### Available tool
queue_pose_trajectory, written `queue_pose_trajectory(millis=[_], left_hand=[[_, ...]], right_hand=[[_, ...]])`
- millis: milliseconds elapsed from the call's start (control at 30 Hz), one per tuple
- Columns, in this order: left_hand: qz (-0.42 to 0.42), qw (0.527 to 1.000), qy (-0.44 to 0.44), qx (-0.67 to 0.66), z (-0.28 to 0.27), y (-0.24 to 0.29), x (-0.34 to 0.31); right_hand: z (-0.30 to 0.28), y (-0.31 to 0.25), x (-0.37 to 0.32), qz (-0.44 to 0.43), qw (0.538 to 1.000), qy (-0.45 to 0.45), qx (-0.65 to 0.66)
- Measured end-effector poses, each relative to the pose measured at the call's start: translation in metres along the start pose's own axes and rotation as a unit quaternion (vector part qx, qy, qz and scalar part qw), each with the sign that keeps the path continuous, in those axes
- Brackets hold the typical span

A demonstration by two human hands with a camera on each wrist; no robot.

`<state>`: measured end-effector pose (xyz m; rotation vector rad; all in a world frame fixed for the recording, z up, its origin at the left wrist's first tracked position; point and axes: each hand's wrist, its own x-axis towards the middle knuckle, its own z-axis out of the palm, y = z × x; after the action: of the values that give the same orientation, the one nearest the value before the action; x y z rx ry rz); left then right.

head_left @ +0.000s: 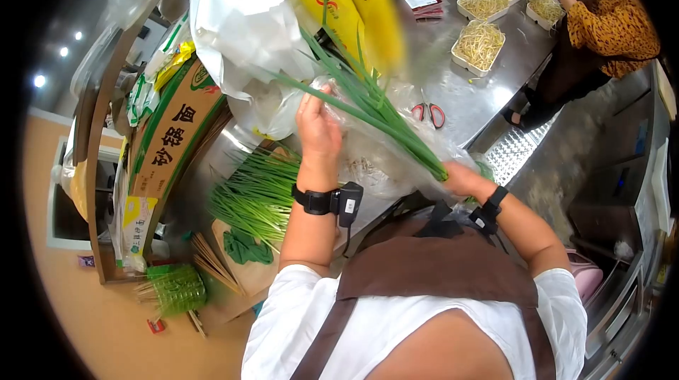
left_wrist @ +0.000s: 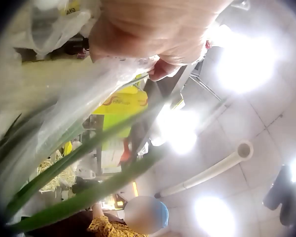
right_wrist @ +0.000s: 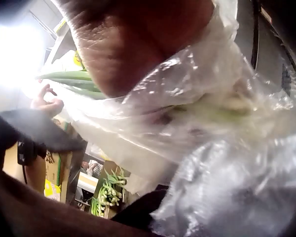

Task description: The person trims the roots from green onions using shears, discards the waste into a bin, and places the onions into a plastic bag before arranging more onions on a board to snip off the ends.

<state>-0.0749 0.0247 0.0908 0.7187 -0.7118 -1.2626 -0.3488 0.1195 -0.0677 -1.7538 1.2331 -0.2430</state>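
Observation:
Long green onions (head_left: 385, 117) slant across the front of the body, leaf tips pointing up and left, partly inside a clear plastic bag (right_wrist: 133, 131). My right hand (head_left: 463, 179) grips the bunch near its lower end, with the film bunched around that hand in the right wrist view. Beside the leaves, my left hand (head_left: 320, 129) is raised and pinches the bag's edge, as the left wrist view shows. A large pile of cut green onions (head_left: 258, 192) lies below the left forearm.
Yellow film rolls (head_left: 332, 8) and a white plastic bag (head_left: 244, 26) stand ahead. Red-handled scissors (head_left: 428, 115) lie on the metal table (head_left: 442, 37), with trays of bean sprouts (head_left: 478, 46) farther right. Another person (head_left: 612, 15) works there. A printed cardboard box (head_left: 170, 136) stands at left.

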Motion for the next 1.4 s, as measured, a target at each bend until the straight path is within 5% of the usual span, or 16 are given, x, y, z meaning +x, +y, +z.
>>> queue_pose_trajectory(millis=[100, 200, 400, 533, 667, 733, 967, 1067, 1200, 1367, 1400], left_hand=[[0.003, 0.999, 0.018, 0.038, 0.003, 0.021, -0.011], [0.027, 0.99, -0.089, 0.103, -0.001, 0.046, -0.024], [-0.057, 0.956, -0.106, 0.267, 0.008, 0.073, -0.08], [-0.013, 0.948, -0.164, 0.272, 0.003, 0.101, -0.106], [-0.083, 0.956, -0.102, 0.263, -0.011, 0.066, -0.104], [-0.052, 0.948, -0.111, 0.295, -0.007, 0.066, -0.106], [0.045, 0.958, -0.14, 0.247, -0.014, 0.083, -0.116], [0.091, 0.939, -0.054, 0.326, -0.012, 0.075, -0.108], [0.13, 0.949, -0.122, 0.26, -0.007, 0.1, -0.094], [0.06, 0.971, -0.108, 0.203, 0.001, 0.11, -0.083], [0.056, 0.974, -0.11, 0.19, 0.0, 0.112, -0.081]], right_hand=[[-0.029, -0.014, -0.008, 0.102, 0.981, 0.03, -0.162], [-0.057, -0.018, -0.011, 0.114, 0.968, 0.05, -0.22], [-0.091, -0.015, -0.023, 0.043, 0.923, 0.155, -0.349], [-0.089, -0.02, -0.056, 0.033, 0.929, 0.136, -0.342], [-0.077, 0.009, -0.069, 0.078, 0.931, 0.113, -0.338], [-0.076, 0.009, -0.071, 0.079, 0.934, 0.12, -0.327], [-0.097, -0.027, -0.091, 0.021, 0.97, 0.066, -0.235], [-0.111, -0.07, -0.108, -0.121, 0.966, 0.099, -0.204], [-0.128, -0.088, -0.118, 0.116, 0.964, 0.049, -0.233], [-0.164, -0.1, -0.147, -0.055, 0.991, -0.046, 0.115], [-0.168, -0.114, -0.154, -0.014, 0.999, -0.044, 0.012]])
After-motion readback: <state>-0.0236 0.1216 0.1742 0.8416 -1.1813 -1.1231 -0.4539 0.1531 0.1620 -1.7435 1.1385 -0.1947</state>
